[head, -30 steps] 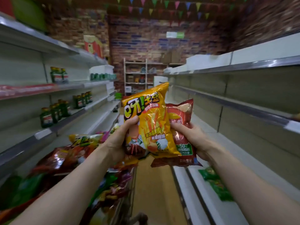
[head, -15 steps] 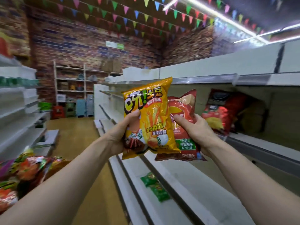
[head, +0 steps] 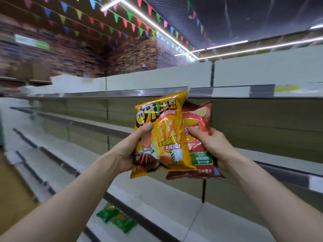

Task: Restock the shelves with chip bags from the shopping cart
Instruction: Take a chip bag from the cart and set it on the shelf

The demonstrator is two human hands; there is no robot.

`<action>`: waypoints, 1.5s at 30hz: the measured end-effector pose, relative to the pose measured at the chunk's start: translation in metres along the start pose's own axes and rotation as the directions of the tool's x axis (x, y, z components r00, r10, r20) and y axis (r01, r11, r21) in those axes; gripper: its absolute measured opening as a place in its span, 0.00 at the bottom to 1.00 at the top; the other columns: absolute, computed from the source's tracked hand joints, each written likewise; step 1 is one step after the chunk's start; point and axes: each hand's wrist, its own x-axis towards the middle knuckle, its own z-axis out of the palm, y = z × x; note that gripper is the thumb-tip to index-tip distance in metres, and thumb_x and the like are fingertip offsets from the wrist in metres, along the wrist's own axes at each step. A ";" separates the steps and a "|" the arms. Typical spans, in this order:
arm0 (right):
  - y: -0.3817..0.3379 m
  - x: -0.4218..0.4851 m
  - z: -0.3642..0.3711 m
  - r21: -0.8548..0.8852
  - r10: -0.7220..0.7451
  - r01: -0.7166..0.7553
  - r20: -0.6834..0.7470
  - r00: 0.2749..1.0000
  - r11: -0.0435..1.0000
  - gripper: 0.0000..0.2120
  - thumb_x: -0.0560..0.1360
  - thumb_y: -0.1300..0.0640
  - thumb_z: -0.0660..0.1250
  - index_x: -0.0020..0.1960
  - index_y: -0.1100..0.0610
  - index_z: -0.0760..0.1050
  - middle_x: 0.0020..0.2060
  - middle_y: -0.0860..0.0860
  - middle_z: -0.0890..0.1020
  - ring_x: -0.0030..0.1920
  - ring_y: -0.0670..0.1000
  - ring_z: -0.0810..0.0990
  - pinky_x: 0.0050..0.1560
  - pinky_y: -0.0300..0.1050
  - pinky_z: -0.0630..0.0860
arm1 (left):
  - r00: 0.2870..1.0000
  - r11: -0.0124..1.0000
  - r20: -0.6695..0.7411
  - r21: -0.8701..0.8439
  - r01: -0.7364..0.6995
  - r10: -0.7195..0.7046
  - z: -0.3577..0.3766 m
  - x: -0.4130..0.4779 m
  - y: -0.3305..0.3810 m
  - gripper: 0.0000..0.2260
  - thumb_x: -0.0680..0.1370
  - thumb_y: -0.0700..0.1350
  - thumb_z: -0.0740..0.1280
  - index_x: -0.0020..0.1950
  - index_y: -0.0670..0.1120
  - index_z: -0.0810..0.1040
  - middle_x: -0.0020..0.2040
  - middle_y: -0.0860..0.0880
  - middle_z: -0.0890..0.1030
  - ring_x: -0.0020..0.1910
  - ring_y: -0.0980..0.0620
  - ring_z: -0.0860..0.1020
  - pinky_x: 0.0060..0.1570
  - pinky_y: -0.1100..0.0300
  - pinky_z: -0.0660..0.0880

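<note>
My left hand (head: 130, 151) grips a yellow chip bag (head: 166, 137) by its lower left edge, thumb on the front. Partly behind it is a red chip bag (head: 199, 137), which my right hand (head: 212, 147) holds from the right side. Both bags are upright in the air, in front of the white shelf unit (head: 157, 93), at the height of its second tier. The yellow bag's top corner overlaps the top shelf's metal edge strip. The shopping cart is out of view.
The shelves run from far left to right in several tiers with metal edge strips. A green packet (head: 116, 218) lies on a low shelf at the bottom. A brick wall and coloured bunting fill the background above.
The view has swung right and up, away from the cart and the aisle, onto the right-hand shelves. Both hands keep the same hold on the two bags. The red bags on the shelf have left the view.
</note>
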 end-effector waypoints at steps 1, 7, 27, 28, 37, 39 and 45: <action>-0.001 -0.004 -0.009 -0.006 0.012 -0.012 -0.026 1.000 1.000 0.25 0.69 0.49 0.76 0.61 0.57 0.72 0.44 0.57 0.86 0.40 0.57 0.86 0.42 0.52 0.83 | 0.999 1.000 0.024 0.010 0.027 -0.028 0.006 0.004 -0.002 0.24 0.65 0.57 0.72 0.55 0.44 0.81 0.53 0.41 0.84 0.45 0.43 0.84 0.52 0.48 0.80; -0.010 -0.023 -0.063 -0.050 0.059 -0.069 -0.181 0.982 0.996 0.23 0.68 0.48 0.76 0.57 0.57 0.73 0.41 0.58 0.86 0.39 0.58 0.86 0.41 0.51 0.82 | 0.978 0.990 0.158 0.051 0.131 -0.137 0.051 0.026 -0.014 0.25 0.65 0.56 0.72 0.57 0.44 0.80 0.52 0.41 0.84 0.44 0.43 0.84 0.45 0.51 0.82; -0.028 0.017 -0.204 -0.100 0.165 -0.218 -0.386 0.908 0.971 0.15 0.75 0.49 0.69 0.48 0.61 0.72 0.27 0.56 0.82 0.24 0.53 0.81 0.31 0.44 0.77 | 0.955 0.979 0.253 0.168 0.118 -0.158 0.177 0.125 -0.019 0.16 0.66 0.54 0.73 0.42 0.42 0.82 0.40 0.42 0.85 0.33 0.46 0.83 0.37 0.54 0.82; -0.026 0.022 -0.210 -0.097 0.175 -0.230 -0.392 0.903 0.968 0.14 0.76 0.50 0.68 0.48 0.61 0.72 0.24 0.55 0.81 0.22 0.52 0.80 0.31 0.44 0.77 | 0.957 0.979 0.248 0.176 0.107 -0.149 0.179 0.130 -0.020 0.15 0.66 0.54 0.72 0.43 0.43 0.82 0.40 0.43 0.85 0.33 0.46 0.83 0.37 0.54 0.81; -0.003 0.076 -0.204 0.041 0.123 -0.116 -0.372 0.920 0.992 0.18 0.74 0.53 0.72 0.59 0.63 0.75 0.38 0.61 0.84 0.29 0.56 0.82 0.32 0.48 0.81 | 0.978 0.971 0.120 0.190 0.148 -0.173 0.178 0.183 -0.033 0.13 0.74 0.53 0.70 0.42 0.43 0.79 0.35 0.43 0.83 0.33 0.45 0.81 0.42 0.52 0.80; 0.001 0.089 -0.203 0.029 0.118 -0.116 -0.389 0.913 0.993 0.19 0.74 0.53 0.72 0.60 0.63 0.75 0.46 0.64 0.83 0.36 0.59 0.82 0.42 0.53 0.81 | 0.976 0.966 0.116 0.203 0.158 -0.184 0.179 0.192 -0.032 0.14 0.73 0.53 0.71 0.42 0.42 0.79 0.36 0.42 0.84 0.34 0.44 0.82 0.45 0.50 0.80; 0.010 0.125 -0.195 -0.023 0.094 -0.112 -0.388 0.917 0.993 0.19 0.74 0.52 0.71 0.59 0.63 0.77 0.48 0.64 0.83 0.43 0.62 0.83 0.51 0.58 0.80 | 0.990 0.964 0.075 0.246 0.101 -0.123 0.164 0.221 -0.032 0.08 0.76 0.45 0.70 0.48 0.40 0.79 0.41 0.40 0.83 0.37 0.44 0.82 0.44 0.51 0.80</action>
